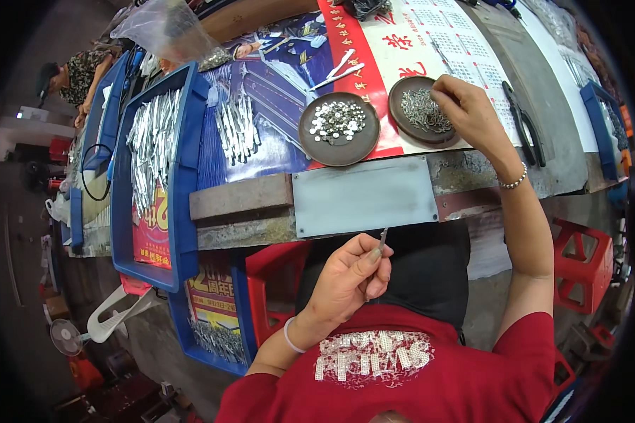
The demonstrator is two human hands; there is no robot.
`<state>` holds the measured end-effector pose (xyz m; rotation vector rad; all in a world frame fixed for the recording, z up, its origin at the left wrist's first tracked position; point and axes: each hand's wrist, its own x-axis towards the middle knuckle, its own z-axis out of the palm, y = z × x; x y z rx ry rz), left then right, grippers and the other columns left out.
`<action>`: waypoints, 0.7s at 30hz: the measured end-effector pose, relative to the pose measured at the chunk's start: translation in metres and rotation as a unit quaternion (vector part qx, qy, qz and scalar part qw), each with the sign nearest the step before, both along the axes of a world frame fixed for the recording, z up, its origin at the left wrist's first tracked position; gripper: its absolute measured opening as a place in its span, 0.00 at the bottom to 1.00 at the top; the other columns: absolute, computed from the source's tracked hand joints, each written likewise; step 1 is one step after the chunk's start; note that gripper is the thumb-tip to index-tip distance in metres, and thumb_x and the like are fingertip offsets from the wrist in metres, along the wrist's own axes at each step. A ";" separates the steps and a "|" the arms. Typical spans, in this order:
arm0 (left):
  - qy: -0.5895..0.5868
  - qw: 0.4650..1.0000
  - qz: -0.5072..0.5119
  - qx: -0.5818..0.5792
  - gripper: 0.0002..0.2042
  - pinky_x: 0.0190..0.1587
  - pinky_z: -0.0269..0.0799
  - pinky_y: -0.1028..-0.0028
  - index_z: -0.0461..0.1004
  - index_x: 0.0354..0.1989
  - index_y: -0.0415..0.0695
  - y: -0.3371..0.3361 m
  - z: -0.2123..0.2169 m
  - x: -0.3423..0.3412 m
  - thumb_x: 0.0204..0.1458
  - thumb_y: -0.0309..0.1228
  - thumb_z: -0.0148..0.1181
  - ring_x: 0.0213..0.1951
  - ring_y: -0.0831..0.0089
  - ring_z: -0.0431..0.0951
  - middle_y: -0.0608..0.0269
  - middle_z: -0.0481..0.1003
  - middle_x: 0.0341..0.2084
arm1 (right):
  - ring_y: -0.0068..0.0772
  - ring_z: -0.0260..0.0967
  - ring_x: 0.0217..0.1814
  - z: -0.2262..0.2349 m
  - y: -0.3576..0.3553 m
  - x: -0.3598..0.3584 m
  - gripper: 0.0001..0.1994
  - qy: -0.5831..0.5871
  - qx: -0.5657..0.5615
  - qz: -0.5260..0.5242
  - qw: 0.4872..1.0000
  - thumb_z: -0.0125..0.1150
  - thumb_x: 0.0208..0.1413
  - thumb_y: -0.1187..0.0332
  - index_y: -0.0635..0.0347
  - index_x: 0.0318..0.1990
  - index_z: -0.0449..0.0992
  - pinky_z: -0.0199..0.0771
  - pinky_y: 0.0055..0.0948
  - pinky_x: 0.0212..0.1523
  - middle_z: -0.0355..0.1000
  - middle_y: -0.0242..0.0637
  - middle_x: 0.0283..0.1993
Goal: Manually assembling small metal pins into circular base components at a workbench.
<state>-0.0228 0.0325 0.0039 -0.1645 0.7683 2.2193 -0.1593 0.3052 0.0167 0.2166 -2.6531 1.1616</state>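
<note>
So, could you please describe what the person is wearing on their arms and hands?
Both forearms are bare below short red sleeves. The left hand has a thin pale bangle at the wrist; the right hand has a beaded silver-coloured bracelet. No gloves or rings show.
</note>
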 end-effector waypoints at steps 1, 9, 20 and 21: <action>-0.013 1.000 -0.002 0.016 0.08 0.21 0.57 0.81 0.68 0.40 0.40 -0.001 0.000 -0.001 0.60 0.31 0.48 0.17 0.82 0.62 0.62 0.70 0.22 | 0.31 0.64 0.24 0.000 0.001 0.000 0.09 -0.008 -0.007 -0.008 1.000 0.53 0.55 0.69 0.69 0.32 0.70 0.65 0.29 0.29 0.68 0.43 0.23; -0.085 0.994 -0.020 0.061 0.07 0.16 0.60 0.83 0.67 0.38 0.43 -0.001 -0.004 -0.004 0.61 0.34 0.47 0.14 0.83 0.62 0.62 0.69 0.24 | 0.15 0.55 0.23 -0.007 0.005 -0.001 0.12 -0.031 -0.037 -0.028 0.998 0.52 0.59 0.66 0.68 0.31 0.70 0.56 0.20 0.24 0.63 0.28 0.20; -0.152 0.981 -0.035 0.116 0.08 0.17 0.60 0.85 0.66 0.36 0.45 0.003 -0.006 -0.010 0.60 0.36 0.48 0.16 0.85 0.64 0.64 0.70 0.24 | 0.39 0.65 0.26 0.022 -0.064 0.099 0.03 -0.019 -0.094 0.117 0.988 0.53 0.52 0.75 0.64 0.30 0.68 0.64 0.29 0.28 0.64 0.42 0.25; -0.153 0.979 -0.043 0.129 0.08 0.18 0.60 0.84 0.66 0.34 0.46 0.002 -0.008 -0.009 0.60 0.37 0.50 0.17 0.85 0.66 0.64 0.71 0.25 | 0.41 0.65 0.25 0.020 -0.074 0.111 0.03 -0.037 -0.120 0.144 0.982 0.54 0.51 0.75 0.64 0.29 0.68 0.65 0.31 0.27 0.65 0.41 0.25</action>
